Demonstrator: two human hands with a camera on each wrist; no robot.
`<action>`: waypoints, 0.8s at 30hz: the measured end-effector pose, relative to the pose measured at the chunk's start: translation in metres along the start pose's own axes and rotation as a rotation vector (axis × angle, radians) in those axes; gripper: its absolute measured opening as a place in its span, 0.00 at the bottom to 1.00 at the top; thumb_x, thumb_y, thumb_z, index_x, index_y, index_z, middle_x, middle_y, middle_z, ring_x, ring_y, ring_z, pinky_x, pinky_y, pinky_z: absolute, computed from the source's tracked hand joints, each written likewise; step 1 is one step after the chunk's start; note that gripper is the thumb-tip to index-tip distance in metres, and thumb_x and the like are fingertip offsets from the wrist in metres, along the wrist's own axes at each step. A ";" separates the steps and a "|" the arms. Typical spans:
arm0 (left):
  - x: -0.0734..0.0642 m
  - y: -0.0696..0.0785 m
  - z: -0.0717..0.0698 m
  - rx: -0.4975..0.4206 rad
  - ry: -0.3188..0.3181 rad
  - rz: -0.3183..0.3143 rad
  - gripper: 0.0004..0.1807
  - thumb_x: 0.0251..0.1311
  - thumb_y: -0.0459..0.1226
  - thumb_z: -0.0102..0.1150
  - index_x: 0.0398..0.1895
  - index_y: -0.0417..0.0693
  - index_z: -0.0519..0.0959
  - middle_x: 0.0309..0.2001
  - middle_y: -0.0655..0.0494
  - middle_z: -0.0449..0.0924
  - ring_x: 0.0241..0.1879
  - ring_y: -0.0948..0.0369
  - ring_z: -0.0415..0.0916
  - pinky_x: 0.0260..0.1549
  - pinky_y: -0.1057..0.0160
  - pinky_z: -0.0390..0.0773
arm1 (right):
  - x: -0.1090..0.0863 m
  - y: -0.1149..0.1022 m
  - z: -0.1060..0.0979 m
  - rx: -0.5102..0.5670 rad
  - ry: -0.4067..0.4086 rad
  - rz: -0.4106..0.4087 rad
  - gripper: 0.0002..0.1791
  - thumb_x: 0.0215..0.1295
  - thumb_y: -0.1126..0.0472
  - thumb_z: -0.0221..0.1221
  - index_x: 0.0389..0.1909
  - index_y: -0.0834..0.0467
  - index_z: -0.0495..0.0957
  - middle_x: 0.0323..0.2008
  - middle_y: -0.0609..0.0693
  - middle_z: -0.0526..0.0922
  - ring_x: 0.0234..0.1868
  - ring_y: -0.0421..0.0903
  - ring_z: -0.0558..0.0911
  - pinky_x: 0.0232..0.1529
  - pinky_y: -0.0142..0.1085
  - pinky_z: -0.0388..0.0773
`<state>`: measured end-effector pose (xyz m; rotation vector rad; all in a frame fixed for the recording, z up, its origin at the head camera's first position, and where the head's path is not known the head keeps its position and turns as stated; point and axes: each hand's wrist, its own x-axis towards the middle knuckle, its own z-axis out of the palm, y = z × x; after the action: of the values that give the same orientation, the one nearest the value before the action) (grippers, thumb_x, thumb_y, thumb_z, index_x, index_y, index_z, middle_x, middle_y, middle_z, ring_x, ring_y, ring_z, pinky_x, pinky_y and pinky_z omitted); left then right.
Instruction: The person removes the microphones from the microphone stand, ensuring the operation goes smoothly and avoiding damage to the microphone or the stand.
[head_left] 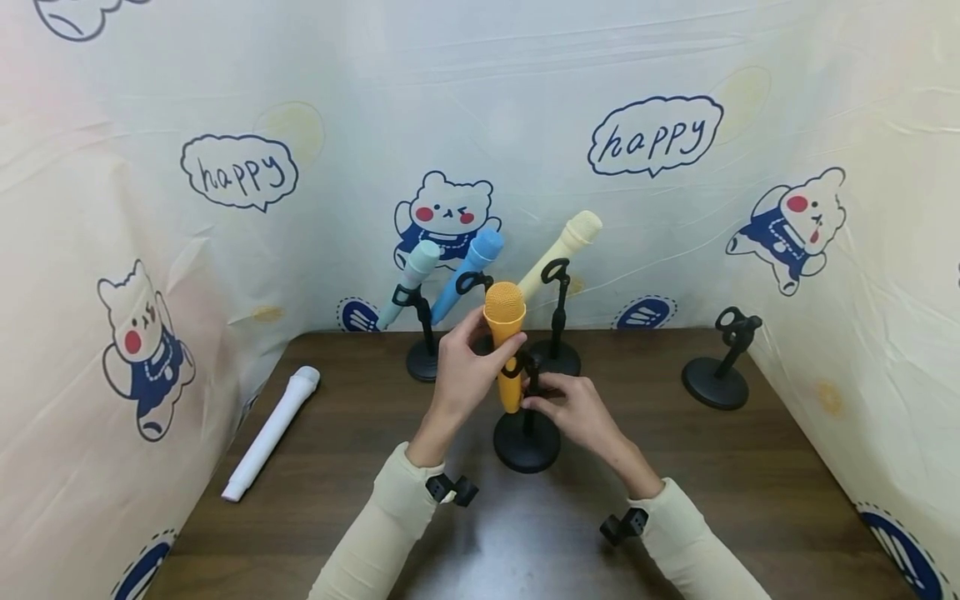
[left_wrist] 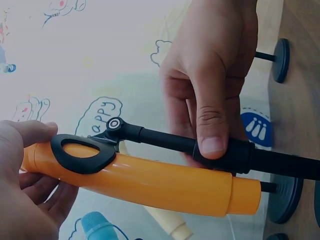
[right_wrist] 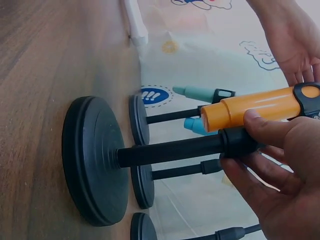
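Observation:
An orange microphone (head_left: 505, 310) stands tilted at the table's middle, its handle passing through the black clip (left_wrist: 83, 154) of a microphone stand (head_left: 527, 442). My left hand (head_left: 467, 367) grips the microphone near its head, thumb on one side and fingers on the other. With thumb and fingers, my right hand (head_left: 581, 412) pinches the collar (right_wrist: 235, 142) on the stand's pole, just below the clip. The stand's round base (right_wrist: 95, 160) rests on the table. In the left wrist view the microphone's head is out of frame.
Behind, mint (head_left: 422, 262), blue (head_left: 480, 250) and cream (head_left: 573, 233) microphones lean in black stands. A white microphone (head_left: 273, 433) lies on the table (head_left: 322, 500) at left. Another stand (head_left: 716, 379), its clip holding nothing, is at the right. Printed cloth (head_left: 525, 125) walls the table's back and sides.

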<state>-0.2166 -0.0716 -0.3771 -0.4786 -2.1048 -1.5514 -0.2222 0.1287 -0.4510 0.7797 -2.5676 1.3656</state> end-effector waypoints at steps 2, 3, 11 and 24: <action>0.000 0.001 -0.001 -0.001 -0.006 -0.002 0.27 0.64 0.41 0.77 0.64 0.45 0.80 0.57 0.48 0.88 0.56 0.52 0.87 0.58 0.46 0.87 | 0.000 0.001 0.000 0.000 0.005 -0.004 0.11 0.66 0.62 0.73 0.48 0.58 0.88 0.48 0.53 0.92 0.52 0.50 0.91 0.53 0.44 0.89; 0.001 0.001 -0.001 -0.003 -0.010 -0.003 0.27 0.64 0.41 0.76 0.64 0.45 0.80 0.57 0.48 0.88 0.56 0.52 0.87 0.58 0.46 0.87 | 0.000 0.001 0.000 0.001 0.006 -0.003 0.11 0.66 0.62 0.73 0.48 0.57 0.88 0.48 0.52 0.92 0.52 0.50 0.91 0.53 0.44 0.89; 0.001 0.000 -0.003 -0.035 -0.024 -0.008 0.27 0.65 0.39 0.76 0.65 0.44 0.80 0.58 0.47 0.88 0.58 0.51 0.87 0.61 0.44 0.85 | -0.002 0.001 0.001 -0.001 0.007 0.009 0.11 0.67 0.62 0.72 0.49 0.58 0.88 0.49 0.53 0.91 0.52 0.51 0.91 0.54 0.45 0.89; 0.003 0.002 -0.003 -0.072 -0.039 -0.025 0.27 0.65 0.39 0.76 0.65 0.44 0.80 0.59 0.47 0.87 0.60 0.47 0.86 0.61 0.42 0.84 | -0.002 0.003 0.003 -0.002 0.025 -0.010 0.11 0.66 0.62 0.74 0.48 0.58 0.89 0.49 0.54 0.92 0.51 0.51 0.91 0.53 0.42 0.90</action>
<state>-0.2173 -0.0739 -0.3733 -0.5137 -2.0972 -1.6496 -0.2216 0.1280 -0.4553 0.7684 -2.5422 1.3615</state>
